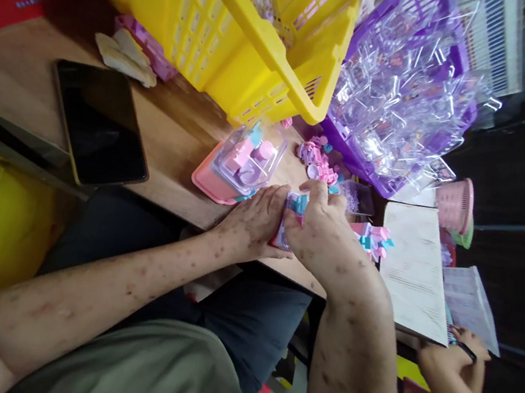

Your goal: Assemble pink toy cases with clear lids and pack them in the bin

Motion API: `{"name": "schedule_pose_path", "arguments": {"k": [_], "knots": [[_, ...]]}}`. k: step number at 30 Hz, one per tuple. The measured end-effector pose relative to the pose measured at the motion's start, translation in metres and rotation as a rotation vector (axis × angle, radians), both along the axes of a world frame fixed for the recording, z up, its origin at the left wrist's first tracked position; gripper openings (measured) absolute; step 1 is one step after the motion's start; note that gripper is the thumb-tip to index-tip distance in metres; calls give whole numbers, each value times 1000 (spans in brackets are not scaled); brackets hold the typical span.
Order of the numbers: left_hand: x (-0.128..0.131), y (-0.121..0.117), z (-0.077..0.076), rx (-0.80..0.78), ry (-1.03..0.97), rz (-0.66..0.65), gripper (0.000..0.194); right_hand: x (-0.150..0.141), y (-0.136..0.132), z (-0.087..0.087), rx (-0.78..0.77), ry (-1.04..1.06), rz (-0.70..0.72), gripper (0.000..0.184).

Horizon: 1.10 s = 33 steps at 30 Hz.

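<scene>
Between both hands, at the table's front edge, is a small transparent plastic box (296,203) with lilac and blue pieces inside. My left hand (254,219) is wrapped round its left side. My right hand (319,223) grips it from the right, fingers bent over the top; much of the box is hidden by the hands. Just left of them stands a similar transparent box (258,162) with pink, lilac and blue toy pieces, on a coral base. Small pink and lilac pieces (318,160) lie in a heap beyond my right hand, and more pink and blue pieces (376,241) lie to its right.
A yellow basket (211,25) and a purple basket (351,154) full of transparent packaging stand behind. A phone (101,124) lies left. White paper (415,267) and a pink basket (455,203) are right, near another person's hands (461,353).
</scene>
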<state>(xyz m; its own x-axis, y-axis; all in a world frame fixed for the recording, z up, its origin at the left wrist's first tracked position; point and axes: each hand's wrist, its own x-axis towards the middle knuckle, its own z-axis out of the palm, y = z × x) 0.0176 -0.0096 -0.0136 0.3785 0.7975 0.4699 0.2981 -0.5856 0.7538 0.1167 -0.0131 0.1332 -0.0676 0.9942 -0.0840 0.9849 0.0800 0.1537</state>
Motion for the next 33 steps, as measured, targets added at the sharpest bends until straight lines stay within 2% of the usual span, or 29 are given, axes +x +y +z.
{"name": "schedule_pose_path", "arguments": {"k": [4, 10, 14, 18, 21, 26, 29, 33], "knots": [[-1, 2, -3, 3, -41, -12, 128, 1, -1, 4, -34, -2, -36, 50], [-6, 3, -5, -8, -136, -64, 129, 20, 4, -1, -74, 63, 89, 52], [-6, 4, -8, 0, -157, -74, 126, 29, 2, 1, -33, 111, 223, 62], [-3, 7, -10, 7, -204, -73, 121, 41, -5, 13, -20, 217, 446, 82], [-4, 8, -8, -22, -209, -67, 114, 54, -9, 10, 36, 269, 528, 89], [-6, 6, -2, -15, -210, -62, 113, 61, -10, -4, 118, 294, 474, 63], [-7, 6, 0, -4, -209, -74, 106, 49, -10, 0, 111, 226, 471, 54], [-8, 6, -1, -2, -162, -96, 99, 29, -11, 13, 71, 70, 445, 56]]}}
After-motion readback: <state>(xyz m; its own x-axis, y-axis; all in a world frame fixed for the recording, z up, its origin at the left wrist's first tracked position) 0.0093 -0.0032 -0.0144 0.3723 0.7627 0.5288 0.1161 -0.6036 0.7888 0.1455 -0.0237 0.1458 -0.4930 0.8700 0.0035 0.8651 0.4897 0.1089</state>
